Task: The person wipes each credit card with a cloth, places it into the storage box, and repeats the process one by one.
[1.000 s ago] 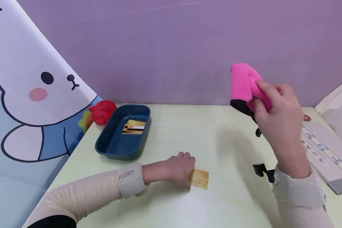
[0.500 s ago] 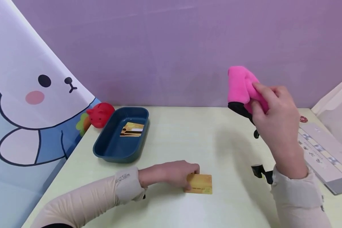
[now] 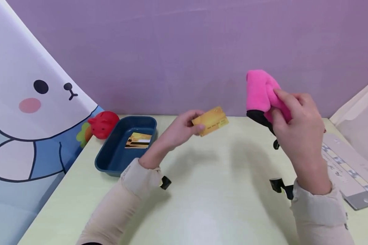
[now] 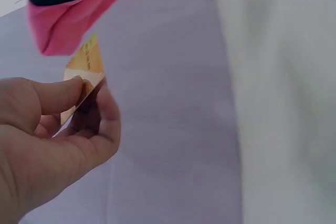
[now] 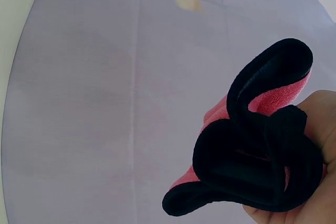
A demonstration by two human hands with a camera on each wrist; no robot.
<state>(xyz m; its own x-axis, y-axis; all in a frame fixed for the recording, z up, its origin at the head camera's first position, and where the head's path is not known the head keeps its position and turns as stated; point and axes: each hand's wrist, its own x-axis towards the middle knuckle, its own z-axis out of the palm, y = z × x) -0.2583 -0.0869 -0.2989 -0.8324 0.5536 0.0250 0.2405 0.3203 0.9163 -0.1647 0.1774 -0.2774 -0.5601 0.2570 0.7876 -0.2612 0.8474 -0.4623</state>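
Observation:
My left hand [image 3: 179,131] pinches a gold bank card [image 3: 211,121] between thumb and fingers, raised above the table and tilted. In the left wrist view the card [image 4: 84,69] shows nearly edge-on past the thumb. My right hand [image 3: 300,126] grips a folded pink cloth [image 3: 259,90] with a black edge, held up to the right of the card. From the right wrist view, the cloth's black trim [image 5: 236,156] loops in several folds, and most of that hand is hidden. A gap separates card and cloth in the head view.
A blue tray [image 3: 102,166] with several gold cards [image 3: 138,140] inside stands at the left. Beside it sits a red piggy bank [image 3: 104,124]. A long grey-white printed box [image 3: 348,170] lies at the right. A purple backdrop [image 3: 171,58] rises behind the table [image 3: 202,211].
My left hand has picked the gold card up off the table and lifted it up and away toward the back. The right hand stays nearly still with the pink cloth.

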